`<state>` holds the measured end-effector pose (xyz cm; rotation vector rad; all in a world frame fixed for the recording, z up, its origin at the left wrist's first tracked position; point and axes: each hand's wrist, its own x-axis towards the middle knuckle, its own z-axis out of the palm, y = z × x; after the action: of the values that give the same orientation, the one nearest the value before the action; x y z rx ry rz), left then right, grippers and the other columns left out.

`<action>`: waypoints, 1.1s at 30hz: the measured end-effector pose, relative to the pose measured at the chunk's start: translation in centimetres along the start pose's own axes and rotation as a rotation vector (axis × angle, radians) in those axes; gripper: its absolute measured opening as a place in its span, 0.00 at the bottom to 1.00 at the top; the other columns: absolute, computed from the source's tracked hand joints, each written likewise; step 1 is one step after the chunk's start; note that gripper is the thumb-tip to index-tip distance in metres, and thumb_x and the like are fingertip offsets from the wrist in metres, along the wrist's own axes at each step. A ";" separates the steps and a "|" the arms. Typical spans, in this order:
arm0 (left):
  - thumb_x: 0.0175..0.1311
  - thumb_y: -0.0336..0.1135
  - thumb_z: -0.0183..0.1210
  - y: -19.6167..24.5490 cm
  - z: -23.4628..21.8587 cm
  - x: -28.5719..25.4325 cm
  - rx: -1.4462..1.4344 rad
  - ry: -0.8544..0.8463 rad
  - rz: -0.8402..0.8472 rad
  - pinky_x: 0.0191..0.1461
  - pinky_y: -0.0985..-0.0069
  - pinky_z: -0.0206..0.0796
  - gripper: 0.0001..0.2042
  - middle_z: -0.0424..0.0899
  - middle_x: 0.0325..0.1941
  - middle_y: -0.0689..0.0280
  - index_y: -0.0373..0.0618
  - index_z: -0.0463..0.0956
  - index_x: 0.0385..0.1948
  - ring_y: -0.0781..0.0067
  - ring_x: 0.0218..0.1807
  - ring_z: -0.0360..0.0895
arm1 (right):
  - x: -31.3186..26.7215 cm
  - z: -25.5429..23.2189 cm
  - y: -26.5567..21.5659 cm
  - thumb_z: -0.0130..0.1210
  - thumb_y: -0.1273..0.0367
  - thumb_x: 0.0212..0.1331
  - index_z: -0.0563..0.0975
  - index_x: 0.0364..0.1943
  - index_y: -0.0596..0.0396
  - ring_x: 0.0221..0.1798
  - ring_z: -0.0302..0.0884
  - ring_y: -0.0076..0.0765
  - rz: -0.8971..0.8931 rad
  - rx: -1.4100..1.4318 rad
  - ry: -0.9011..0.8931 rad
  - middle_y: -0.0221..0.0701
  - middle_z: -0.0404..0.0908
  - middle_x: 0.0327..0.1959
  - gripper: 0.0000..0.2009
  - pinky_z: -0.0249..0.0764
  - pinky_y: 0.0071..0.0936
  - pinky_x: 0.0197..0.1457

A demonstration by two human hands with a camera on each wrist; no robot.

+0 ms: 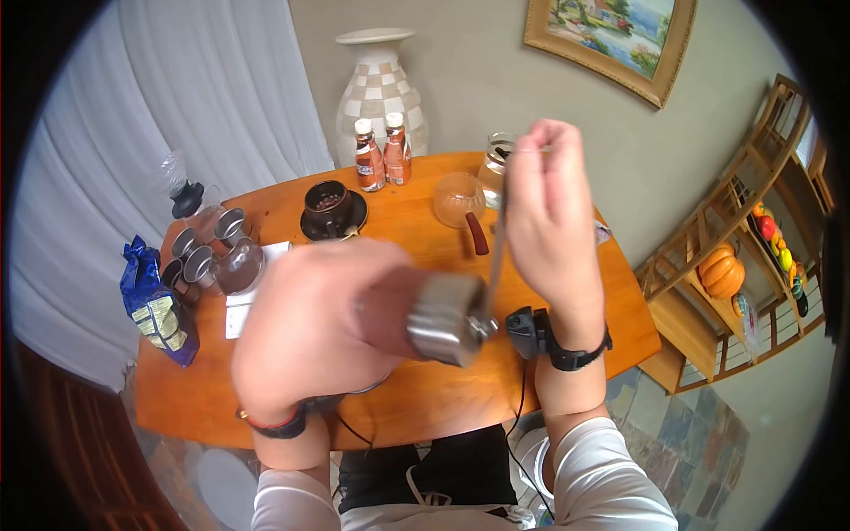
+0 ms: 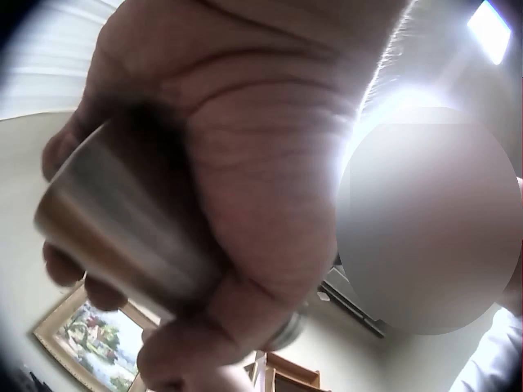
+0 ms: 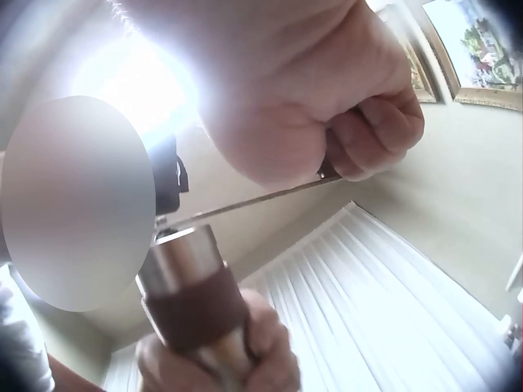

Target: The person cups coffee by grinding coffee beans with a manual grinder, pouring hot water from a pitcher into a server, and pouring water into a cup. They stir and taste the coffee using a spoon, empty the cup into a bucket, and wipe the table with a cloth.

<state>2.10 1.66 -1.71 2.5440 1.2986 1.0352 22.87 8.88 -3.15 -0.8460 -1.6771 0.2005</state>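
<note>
A metal cylinder with a brown band (image 1: 447, 319), a crank arm (image 3: 261, 198) at its end, is held sideways above the table. My left hand (image 1: 314, 327) grips its body; in the left wrist view the fingers of my left hand (image 2: 261, 155) curl round the metal cylinder (image 2: 122, 212). My right hand (image 1: 551, 203) holds the far end of the crank arm, its fingers curled in the right wrist view, where the cylinder's metal end (image 3: 181, 260) points up towards the crank. Its knob is hidden by my right hand (image 3: 327, 106).
On the wooden table (image 1: 425, 403) stand a dark cup of beans (image 1: 328, 205) on a saucer, two bottles (image 1: 382, 159), a glass pot with a red handle (image 1: 459, 202), a glass pitcher (image 1: 494, 168), several metal-rimmed cups (image 1: 199, 264) and a blue bag (image 1: 158, 305). Behind stands a tall vase (image 1: 379, 88).
</note>
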 end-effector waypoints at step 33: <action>0.40 0.23 0.71 0.1 -2.4 -1.0 -0.182 0.300 -0.172 0.42 0.77 0.74 0.17 0.87 0.32 0.65 0.36 0.81 0.37 0.76 0.34 0.82 | -1.2 -0.6 -1.5 0.47 0.73 0.74 0.65 0.47 0.59 0.26 0.71 0.33 0.119 0.058 -0.323 0.33 0.73 0.26 0.06 0.67 0.29 0.32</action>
<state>0.31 0.41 -0.40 2.1637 1.3883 1.4624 22.87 6.83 -3.12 -0.9056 -1.9108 0.4867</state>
